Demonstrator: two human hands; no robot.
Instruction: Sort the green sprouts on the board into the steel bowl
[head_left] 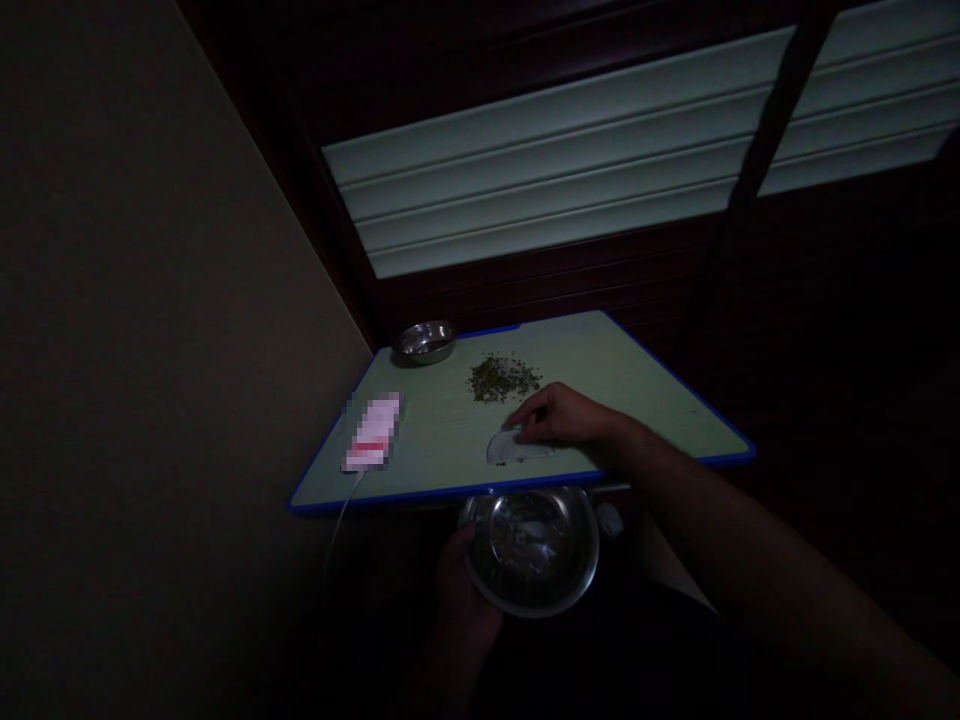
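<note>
1 bowl (564, 580) in L hand (461, 585), flat pc (505, 447) in R hand (568, 413).

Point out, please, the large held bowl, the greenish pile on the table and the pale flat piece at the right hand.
Large bowl (576, 545): head view, right inner wall.
Greenish pile (498, 380): head view, its middle.
Pale flat piece (505, 447): head view, its left part.
</note>
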